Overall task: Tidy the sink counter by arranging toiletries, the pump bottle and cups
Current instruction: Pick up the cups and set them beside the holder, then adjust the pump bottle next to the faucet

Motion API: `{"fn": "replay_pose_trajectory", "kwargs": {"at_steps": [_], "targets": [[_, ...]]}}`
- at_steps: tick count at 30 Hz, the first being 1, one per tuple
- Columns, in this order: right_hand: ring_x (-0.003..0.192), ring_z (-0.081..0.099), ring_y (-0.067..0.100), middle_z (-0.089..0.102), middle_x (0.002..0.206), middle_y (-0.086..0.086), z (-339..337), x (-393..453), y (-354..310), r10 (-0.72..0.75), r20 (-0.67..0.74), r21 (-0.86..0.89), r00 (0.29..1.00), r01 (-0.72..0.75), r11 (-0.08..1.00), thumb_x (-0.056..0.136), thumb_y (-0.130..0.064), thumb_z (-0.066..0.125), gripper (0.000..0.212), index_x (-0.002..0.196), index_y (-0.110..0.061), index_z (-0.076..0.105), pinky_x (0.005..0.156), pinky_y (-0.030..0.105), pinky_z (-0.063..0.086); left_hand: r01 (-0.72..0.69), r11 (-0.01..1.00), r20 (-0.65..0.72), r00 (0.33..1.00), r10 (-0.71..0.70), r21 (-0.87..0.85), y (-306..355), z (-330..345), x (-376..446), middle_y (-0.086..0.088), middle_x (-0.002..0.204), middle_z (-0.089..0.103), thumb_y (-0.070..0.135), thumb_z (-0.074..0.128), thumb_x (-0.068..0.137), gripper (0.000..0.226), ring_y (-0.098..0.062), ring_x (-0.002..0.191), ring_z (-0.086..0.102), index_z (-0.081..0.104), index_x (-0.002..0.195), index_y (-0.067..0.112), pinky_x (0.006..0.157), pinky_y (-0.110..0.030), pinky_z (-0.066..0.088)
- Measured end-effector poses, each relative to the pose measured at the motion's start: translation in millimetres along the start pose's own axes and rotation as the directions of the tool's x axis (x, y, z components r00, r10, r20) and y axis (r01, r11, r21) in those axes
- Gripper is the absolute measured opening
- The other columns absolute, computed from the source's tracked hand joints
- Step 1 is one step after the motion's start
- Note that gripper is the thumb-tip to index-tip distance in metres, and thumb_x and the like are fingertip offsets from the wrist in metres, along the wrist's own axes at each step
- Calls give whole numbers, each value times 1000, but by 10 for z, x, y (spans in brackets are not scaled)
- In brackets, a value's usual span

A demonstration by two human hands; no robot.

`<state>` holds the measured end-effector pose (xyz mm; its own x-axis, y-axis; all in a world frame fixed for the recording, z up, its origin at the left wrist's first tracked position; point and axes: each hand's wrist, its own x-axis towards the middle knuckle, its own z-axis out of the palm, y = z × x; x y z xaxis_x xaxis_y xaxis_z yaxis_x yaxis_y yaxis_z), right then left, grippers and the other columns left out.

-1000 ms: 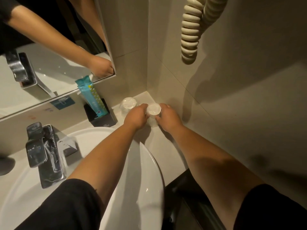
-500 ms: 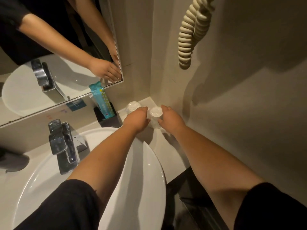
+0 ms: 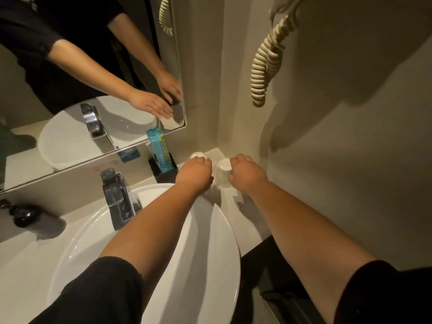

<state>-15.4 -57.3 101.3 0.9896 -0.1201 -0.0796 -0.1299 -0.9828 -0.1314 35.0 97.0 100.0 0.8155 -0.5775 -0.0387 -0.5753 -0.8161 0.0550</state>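
Observation:
Two clear plastic cups stand upside down in the counter's back right corner. The far cup (image 3: 198, 155) is by the back wall and the near cup (image 3: 223, 174) is in front of it. My right hand (image 3: 247, 175) wraps the near cup from the right, thumb low and fingers over its top. My left hand (image 3: 195, 174) hangs just left of that cup, and its fingers look straight in the mirror. A teal toiletry packet (image 3: 161, 150) stands upright in a black holder (image 3: 164, 176). The black pump bottle (image 3: 23, 215) sits at the far left.
A chrome faucet (image 3: 117, 197) stands behind the white basin (image 3: 210, 253), which fills the counter's middle. The mirror (image 3: 70, 90) runs along the back wall. A coiled cream cord (image 3: 264, 66) hangs on the right wall. A dark gap drops off at the counter's right front.
My view has pulled back and up, so more mirror and the pump bottle show. Both hands stay at the near cup, and the left hand now sits slightly off it.

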Motion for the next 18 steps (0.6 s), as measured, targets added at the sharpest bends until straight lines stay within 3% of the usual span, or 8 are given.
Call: {"fn": "replay_pose_trajectory", "kwargs": {"at_steps": [9, 18], "targets": [[122, 45, 28, 51, 129, 9, -25, -296, -9, -127, -40, -32, 991, 126, 992, 92, -35, 50, 47, 131, -10, 48, 104, 34, 36, 93, 992, -64, 994, -88, 89, 129, 20, -422, -13, 121, 57, 39, 50, 92, 41, -31, 113, 49, 52, 121, 10, 96, -39, 37], [126, 46, 28, 53, 132, 7, 19, -788, -21, -340, 1, -63, 940, 339, 939, 90, -43, 51, 47, 128, -14, 52, 108, 40, 38, 351, 935, -114, 932, -343, 59, 387, 93, -1208, -10, 120, 59, 42, 50, 92, 41, -28, 109, 52, 54, 119, 11, 97, -40, 40]]}}
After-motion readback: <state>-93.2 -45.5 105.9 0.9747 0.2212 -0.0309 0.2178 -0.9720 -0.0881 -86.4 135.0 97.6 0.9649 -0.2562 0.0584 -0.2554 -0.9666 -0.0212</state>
